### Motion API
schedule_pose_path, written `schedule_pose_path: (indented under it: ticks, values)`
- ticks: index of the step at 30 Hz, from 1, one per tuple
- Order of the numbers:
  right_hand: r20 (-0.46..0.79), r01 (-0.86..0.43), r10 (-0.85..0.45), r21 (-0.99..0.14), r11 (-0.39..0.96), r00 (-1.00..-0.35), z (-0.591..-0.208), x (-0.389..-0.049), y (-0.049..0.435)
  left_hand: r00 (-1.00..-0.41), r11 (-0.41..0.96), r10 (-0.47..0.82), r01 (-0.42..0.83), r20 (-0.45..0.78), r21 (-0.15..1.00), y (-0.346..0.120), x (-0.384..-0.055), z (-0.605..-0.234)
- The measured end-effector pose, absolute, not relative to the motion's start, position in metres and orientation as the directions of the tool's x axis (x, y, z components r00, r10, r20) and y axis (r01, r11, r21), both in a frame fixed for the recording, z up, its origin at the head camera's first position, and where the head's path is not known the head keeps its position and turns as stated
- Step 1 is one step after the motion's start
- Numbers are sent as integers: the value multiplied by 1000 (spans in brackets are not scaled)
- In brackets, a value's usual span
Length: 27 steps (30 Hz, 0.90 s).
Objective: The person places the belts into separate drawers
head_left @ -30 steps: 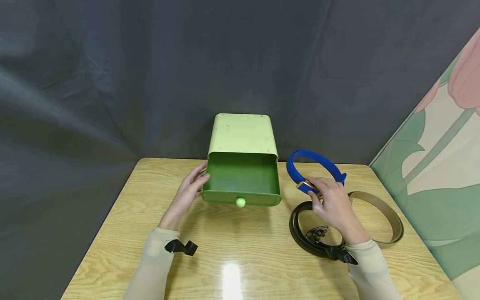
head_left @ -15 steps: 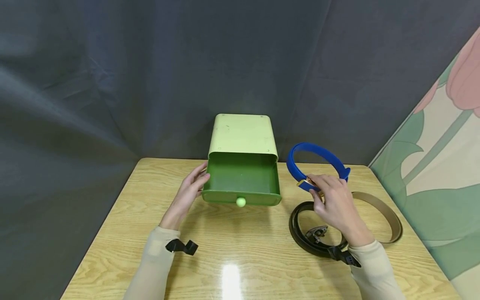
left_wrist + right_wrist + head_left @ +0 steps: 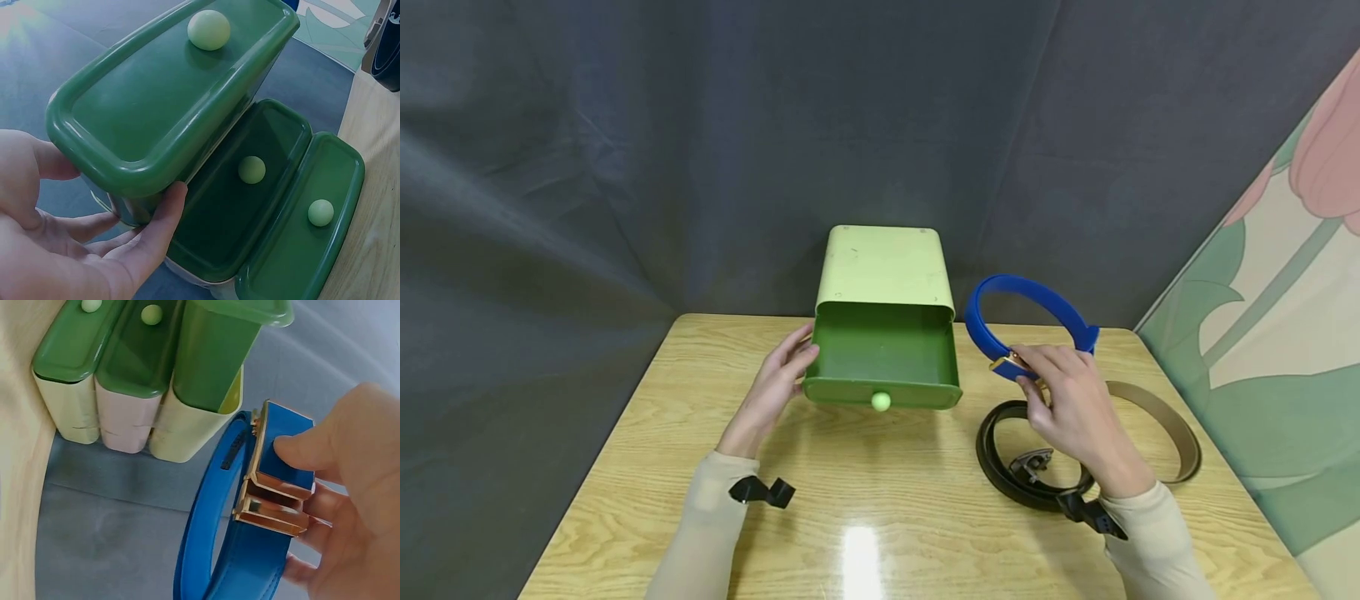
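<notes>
My right hand [image 3: 1075, 408] grips a rolled blue belt [image 3: 1026, 287] by its gold-edged buckle [image 3: 272, 519], with the thumb on the buckle's blue face. The belt loop hangs in the air right of the open green drawer [image 3: 882, 395]. At that drawer's left side is my left hand [image 3: 772, 390], its thumb and fingers holding the front corner, as the left wrist view shows. The drawer is pulled out of a pale yellow-green housing [image 3: 886, 265], and its visible floor is bare. A coiled black belt [image 3: 1000, 477] with a metal buckle lies below my right hand.
Another belt with a tan inner side [image 3: 1180, 437] lies coiled at the right, partly behind my right forearm. Beneath the pulled-out drawer, the left wrist view shows a darker green drawer [image 3: 219, 219] and a lower green drawer [image 3: 294, 250], both with round knobs. A dark curtain [image 3: 775, 125] hangs behind the table.
My right hand has raised the blue belt a little, the loop rising and ending slightly further left. My left hand and the drawer have stayed in place.
</notes>
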State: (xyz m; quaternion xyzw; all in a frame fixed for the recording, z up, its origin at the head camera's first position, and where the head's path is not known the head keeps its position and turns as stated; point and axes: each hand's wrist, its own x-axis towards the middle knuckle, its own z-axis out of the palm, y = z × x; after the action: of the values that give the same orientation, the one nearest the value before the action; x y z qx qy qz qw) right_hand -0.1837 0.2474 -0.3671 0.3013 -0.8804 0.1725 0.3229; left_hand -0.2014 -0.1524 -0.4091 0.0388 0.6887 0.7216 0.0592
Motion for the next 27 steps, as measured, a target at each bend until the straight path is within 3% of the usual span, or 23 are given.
schedule_pose_path:
  ticks: [27]
  values:
    - [703, -758, -515, -53, 650, -491, -345, -170, 230, -989, -59, 144, -42, -33, 997, -153, -202, -409]
